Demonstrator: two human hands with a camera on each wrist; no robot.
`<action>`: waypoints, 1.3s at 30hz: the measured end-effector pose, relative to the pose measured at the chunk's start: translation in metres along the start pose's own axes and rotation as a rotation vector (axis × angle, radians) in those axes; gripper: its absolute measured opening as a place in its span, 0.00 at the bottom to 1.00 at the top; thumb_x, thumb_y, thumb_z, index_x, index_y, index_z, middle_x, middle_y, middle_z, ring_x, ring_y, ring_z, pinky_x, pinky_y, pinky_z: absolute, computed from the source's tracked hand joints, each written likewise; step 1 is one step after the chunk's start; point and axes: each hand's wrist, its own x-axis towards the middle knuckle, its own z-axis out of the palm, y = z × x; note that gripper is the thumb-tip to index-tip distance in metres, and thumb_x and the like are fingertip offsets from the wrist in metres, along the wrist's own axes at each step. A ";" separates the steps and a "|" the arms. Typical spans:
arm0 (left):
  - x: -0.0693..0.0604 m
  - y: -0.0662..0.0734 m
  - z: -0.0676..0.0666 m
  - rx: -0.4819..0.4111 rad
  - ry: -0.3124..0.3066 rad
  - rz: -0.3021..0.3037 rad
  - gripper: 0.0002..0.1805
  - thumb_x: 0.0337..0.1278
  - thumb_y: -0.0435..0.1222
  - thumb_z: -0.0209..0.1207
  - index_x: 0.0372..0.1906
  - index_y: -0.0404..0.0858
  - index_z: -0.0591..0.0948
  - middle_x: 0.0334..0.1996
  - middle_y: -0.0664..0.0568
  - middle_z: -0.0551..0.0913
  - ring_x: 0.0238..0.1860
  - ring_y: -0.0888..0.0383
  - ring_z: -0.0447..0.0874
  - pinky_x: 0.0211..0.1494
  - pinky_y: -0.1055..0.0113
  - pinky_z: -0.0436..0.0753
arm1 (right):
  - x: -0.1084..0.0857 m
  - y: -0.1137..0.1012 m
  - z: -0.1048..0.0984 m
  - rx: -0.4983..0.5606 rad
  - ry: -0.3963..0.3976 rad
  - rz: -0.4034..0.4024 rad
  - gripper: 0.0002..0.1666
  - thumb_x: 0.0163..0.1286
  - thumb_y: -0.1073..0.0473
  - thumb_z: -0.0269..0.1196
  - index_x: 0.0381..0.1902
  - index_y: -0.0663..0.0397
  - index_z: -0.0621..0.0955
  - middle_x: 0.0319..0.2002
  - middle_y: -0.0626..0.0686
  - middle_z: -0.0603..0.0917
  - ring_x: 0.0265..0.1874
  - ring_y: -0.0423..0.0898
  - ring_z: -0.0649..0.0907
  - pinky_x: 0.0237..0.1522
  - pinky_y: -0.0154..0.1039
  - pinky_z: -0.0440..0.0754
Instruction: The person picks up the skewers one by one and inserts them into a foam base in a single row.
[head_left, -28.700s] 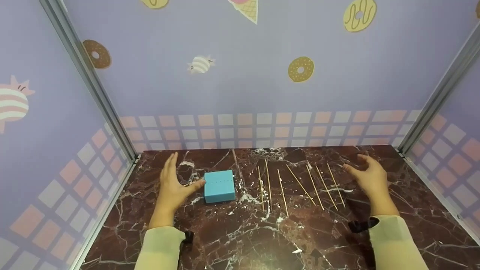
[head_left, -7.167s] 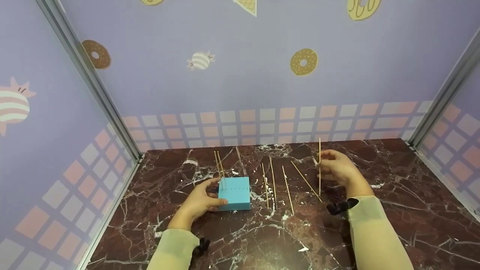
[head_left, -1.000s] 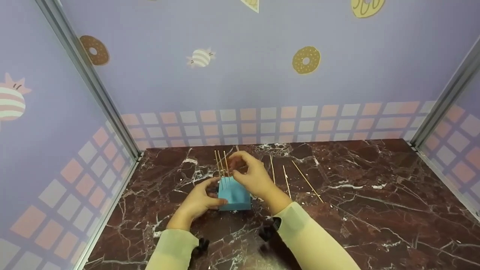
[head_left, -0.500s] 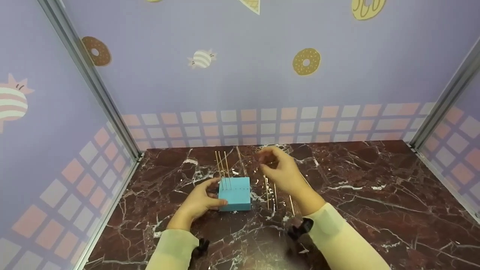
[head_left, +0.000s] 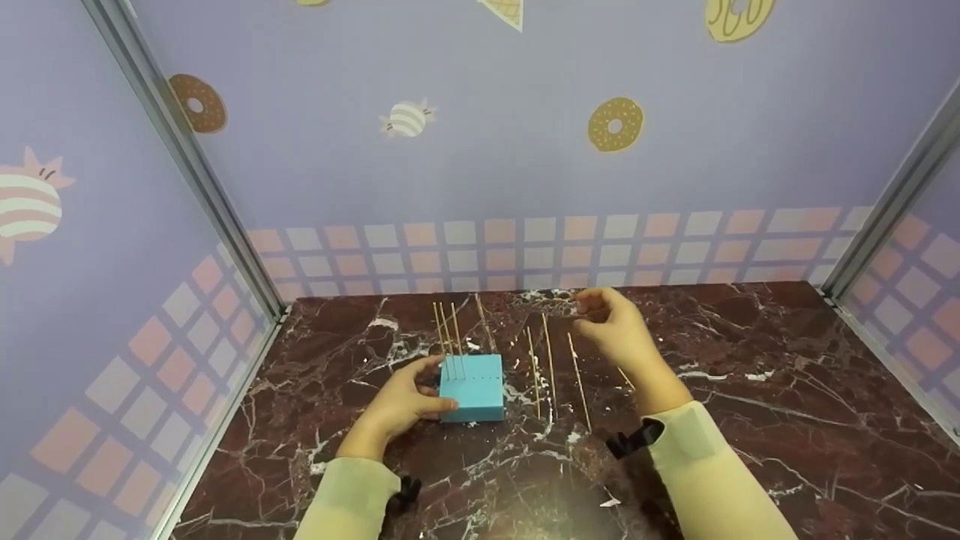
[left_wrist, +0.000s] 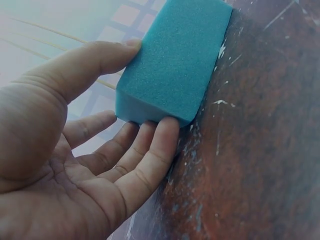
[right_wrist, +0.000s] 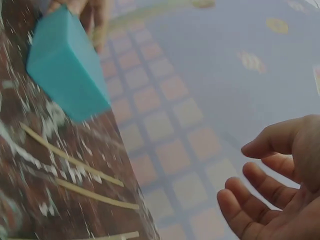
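Foam block [head_left: 480, 397] in blue rests on the marbled tabletop [head_left: 787, 450], its left side gripped by the left hand [head_left: 405, 400] between thumb and fingers. Three thin sticks [head_left: 456, 330] stand in its top. The right hand [head_left: 619, 330], loosely bent, thumb apart from fingertips, hovers near four loose sticks [head_left: 579, 382].

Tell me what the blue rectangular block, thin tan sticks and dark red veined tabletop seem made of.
Blue rectangular block: probably matte foam; finely grained surface.
Thin tan sticks: likely matte bamboo or wood; straw colour.
Dark red veined tabletop: glossy stone or a lookalike; white veins, soft glare.
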 end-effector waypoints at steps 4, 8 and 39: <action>0.000 0.000 -0.001 0.010 -0.002 -0.005 0.53 0.58 0.28 0.82 0.88 0.39 0.70 0.77 0.33 0.77 0.51 0.50 0.88 0.48 0.57 0.97 | 0.008 0.019 -0.014 0.028 -0.008 0.075 0.26 0.69 0.72 0.70 0.64 0.70 0.81 0.53 0.66 0.86 0.42 0.42 0.85 0.38 0.30 0.89; 0.000 0.000 -0.002 0.016 -0.025 0.002 0.53 0.61 0.30 0.81 0.89 0.39 0.68 0.80 0.32 0.74 0.52 0.50 0.89 0.49 0.56 0.97 | 0.012 0.038 -0.024 0.001 -0.049 0.161 0.28 0.67 0.73 0.71 0.64 0.71 0.79 0.52 0.64 0.85 0.38 0.41 0.85 0.36 0.35 0.92; -0.002 0.000 -0.004 0.034 -0.025 -0.014 0.54 0.61 0.32 0.82 0.89 0.40 0.67 0.81 0.34 0.73 0.57 0.48 0.88 0.51 0.55 0.96 | 0.013 0.079 -0.035 -0.349 -0.150 0.335 0.29 0.55 0.74 0.80 0.56 0.68 0.84 0.41 0.61 0.90 0.30 0.46 0.85 0.29 0.35 0.88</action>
